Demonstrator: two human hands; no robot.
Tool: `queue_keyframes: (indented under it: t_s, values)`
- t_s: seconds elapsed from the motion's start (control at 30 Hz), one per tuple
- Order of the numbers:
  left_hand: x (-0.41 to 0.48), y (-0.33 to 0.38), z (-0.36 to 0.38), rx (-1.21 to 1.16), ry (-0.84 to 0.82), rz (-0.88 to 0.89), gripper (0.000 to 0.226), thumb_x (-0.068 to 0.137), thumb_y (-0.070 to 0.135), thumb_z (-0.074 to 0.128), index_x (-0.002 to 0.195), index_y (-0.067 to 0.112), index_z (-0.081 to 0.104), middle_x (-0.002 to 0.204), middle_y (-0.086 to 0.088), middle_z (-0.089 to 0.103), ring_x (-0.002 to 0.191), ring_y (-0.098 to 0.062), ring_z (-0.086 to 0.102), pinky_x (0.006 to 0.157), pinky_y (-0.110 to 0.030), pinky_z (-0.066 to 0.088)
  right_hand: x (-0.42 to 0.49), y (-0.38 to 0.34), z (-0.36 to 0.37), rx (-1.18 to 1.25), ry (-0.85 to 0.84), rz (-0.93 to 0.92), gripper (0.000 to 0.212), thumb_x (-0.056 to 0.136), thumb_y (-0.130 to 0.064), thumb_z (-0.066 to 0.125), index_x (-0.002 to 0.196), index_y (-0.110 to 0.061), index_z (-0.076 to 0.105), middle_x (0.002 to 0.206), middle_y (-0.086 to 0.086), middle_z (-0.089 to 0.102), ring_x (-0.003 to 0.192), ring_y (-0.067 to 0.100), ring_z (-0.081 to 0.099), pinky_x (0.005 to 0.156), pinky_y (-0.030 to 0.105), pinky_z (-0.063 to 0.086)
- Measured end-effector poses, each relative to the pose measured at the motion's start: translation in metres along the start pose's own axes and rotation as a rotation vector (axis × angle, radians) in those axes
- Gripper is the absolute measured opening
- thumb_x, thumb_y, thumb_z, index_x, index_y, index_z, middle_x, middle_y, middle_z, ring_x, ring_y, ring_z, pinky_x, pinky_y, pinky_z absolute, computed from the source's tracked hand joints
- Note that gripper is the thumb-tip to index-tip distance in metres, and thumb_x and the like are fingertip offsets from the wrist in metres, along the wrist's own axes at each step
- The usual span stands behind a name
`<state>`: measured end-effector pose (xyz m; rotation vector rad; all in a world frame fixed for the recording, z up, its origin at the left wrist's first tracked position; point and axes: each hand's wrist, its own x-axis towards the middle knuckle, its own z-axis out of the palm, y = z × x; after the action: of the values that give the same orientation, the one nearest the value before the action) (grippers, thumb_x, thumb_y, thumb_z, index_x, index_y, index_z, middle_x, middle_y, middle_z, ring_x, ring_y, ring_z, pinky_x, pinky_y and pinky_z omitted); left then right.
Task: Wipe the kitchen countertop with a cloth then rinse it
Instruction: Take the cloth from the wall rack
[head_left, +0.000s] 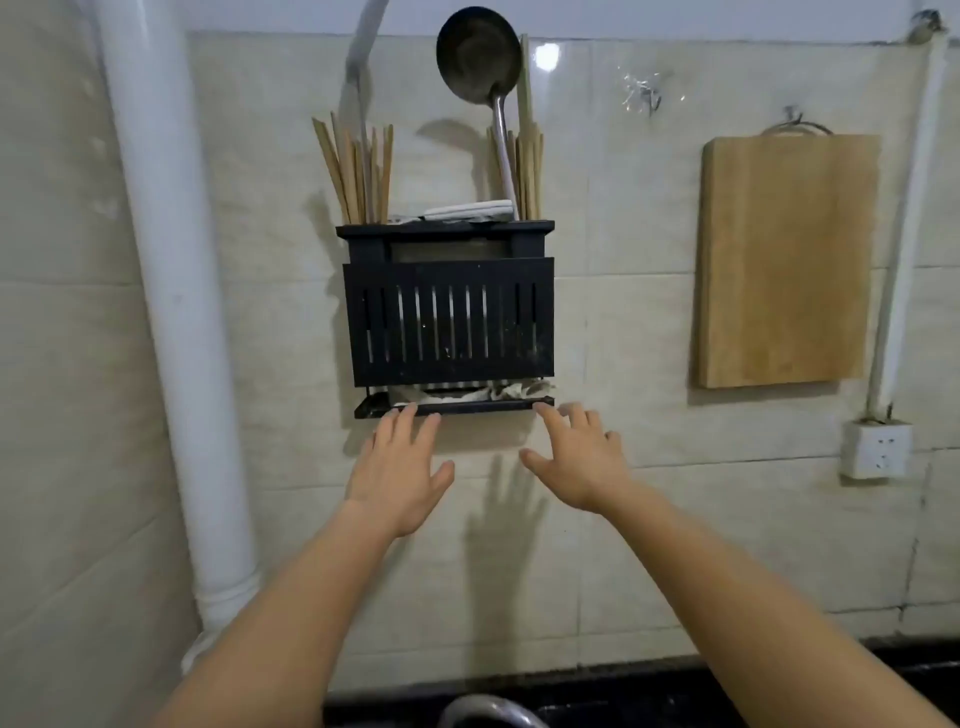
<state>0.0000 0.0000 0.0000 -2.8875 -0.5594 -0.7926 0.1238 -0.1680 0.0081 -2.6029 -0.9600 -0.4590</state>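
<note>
As the cloth (467, 395) sits in the tray (457, 407) under the rack (449, 327), I reach my left hand (397, 470) and right hand (582, 462) toward it | fingers (402, 428) spread, holding nothing

Looks out from the head, square onto the beige glossy tiled wall (623, 312), close up, centred on the black slatted plastic rack (449, 327); catches the dark countertop strip (649, 696) at bottom.
</note>
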Motion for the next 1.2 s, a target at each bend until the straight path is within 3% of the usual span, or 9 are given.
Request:
queue_keyframes:
  t_s: [0.13, 0.37, 0.53, 0.63, 0.77, 0.9, 1.03, 1.13, 1.2]
  values:
    - [0.028, -0.005, 0.009, -0.023, 0.091, 0.06, 0.056, 0.096, 0.045, 0.035, 0.146, 0.02, 0.025, 0.151, 0.0, 0.027, 0.139, -0.019, 0.02, 0.109, -0.033, 0.025, 0.035, -0.006, 0.003, 0.152, 0.167, 0.05, 0.049, 0.097, -0.047, 0.039, 0.14, -0.025, 0.038, 0.13, 0.005, 0.041, 0.125, 0.024, 0.034, 0.1, 0.042, 0.032]
    - [0.053, 0.007, 0.026, -0.176, 0.103, -0.015, 0.042, 0.097, 0.045, 0.036, 0.131, 0.021, 0.04, 0.137, 0.007, 0.042, 0.133, -0.011, 0.028, 0.117, -0.049, 0.003, 0.067, -0.022, 0.03, 0.601, 0.388, 0.228, 0.025, 0.09, -0.042, 0.059, 0.102, -0.024, 0.072, 0.109, 0.001, 0.054, 0.109, 0.019, 0.051, 0.094, 0.039, 0.04]
    - [0.061, 0.006, 0.027, -0.316, 0.112, -0.068, 0.035, 0.094, 0.049, 0.039, 0.117, 0.024, 0.047, 0.124, 0.007, 0.052, 0.126, -0.011, 0.038, 0.115, -0.049, 0.0, 0.064, -0.021, 0.026, 0.912, 0.49, 0.241, 0.02, 0.084, -0.03, 0.065, 0.065, -0.029, 0.063, 0.093, -0.006, 0.051, 0.101, 0.016, 0.053, 0.098, 0.044, 0.041]
    - [0.062, 0.001, 0.024, -0.333, 0.106, -0.036, 0.028, 0.095, 0.046, 0.039, 0.115, 0.028, 0.047, 0.119, 0.007, 0.054, 0.124, -0.011, 0.04, 0.115, -0.047, 0.001, 0.054, -0.009, 0.014, 0.982, 0.554, 0.199, 0.017, 0.083, -0.024, 0.066, 0.067, -0.019, 0.064, 0.092, -0.011, 0.042, 0.103, 0.014, 0.049, 0.096, 0.031, 0.038]
    - [0.058, 0.006, 0.025, -0.33, 0.269, -0.007, 0.023, 0.098, 0.034, 0.043, 0.118, 0.023, 0.046, 0.112, 0.005, 0.059, 0.115, -0.013, 0.05, 0.113, -0.042, 0.008, 0.045, 0.007, 0.001, 1.1, 0.508, 0.126, 0.016, 0.082, -0.011, 0.067, 0.066, -0.01, 0.067, 0.106, -0.003, 0.058, 0.101, 0.007, 0.054, 0.079, 0.013, 0.039]
    - [0.059, 0.01, 0.03, -0.305, 0.442, 0.027, 0.021, 0.093, 0.023, 0.058, 0.113, 0.018, 0.06, 0.099, 0.003, 0.064, 0.1, -0.02, 0.056, 0.104, -0.038, 0.024, 0.039, 0.018, -0.008, 1.295, 0.415, 0.113, 0.013, 0.083, -0.003, 0.063, 0.073, 0.004, 0.068, 0.099, -0.002, 0.069, 0.088, -0.006, 0.061, 0.071, 0.005, 0.04]
    - [0.058, 0.012, 0.016, -0.295, 0.505, 0.105, 0.014, 0.091, 0.016, 0.059, 0.102, 0.013, 0.068, 0.09, -0.002, 0.06, 0.086, -0.023, 0.054, 0.084, -0.037, 0.038, 0.035, 0.026, -0.021, 1.338, 0.444, 0.11, 0.015, 0.085, -0.005, 0.063, 0.07, -0.007, 0.067, 0.074, -0.004, 0.066, 0.068, -0.006, 0.059, 0.072, 0.011, 0.043]
    - [0.047, 0.024, -0.01, -0.443, 0.501, 0.143, 0.013, 0.096, 0.019, 0.05, 0.102, 0.015, 0.061, 0.086, 0.003, 0.058, 0.076, -0.017, 0.054, 0.065, -0.034, 0.044, 0.034, 0.035, -0.035, 1.373, 0.494, 0.124, 0.018, 0.087, -0.01, 0.064, 0.069, -0.01, 0.065, 0.07, -0.002, 0.062, 0.071, 0.005, 0.058, 0.079, 0.022, 0.048]
    - [0.037, 0.037, -0.028, -0.47, 0.476, 0.187, 0.013, 0.097, 0.025, 0.05, 0.102, 0.02, 0.061, 0.079, 0.009, 0.059, 0.068, -0.012, 0.054, 0.058, -0.031, 0.044, 0.027, 0.044, -0.047, 1.421, 0.507, 0.128, 0.02, 0.089, -0.012, 0.063, 0.069, -0.011, 0.062, 0.068, -0.001, 0.059, 0.069, 0.011, 0.056, 0.071, 0.023, 0.049]
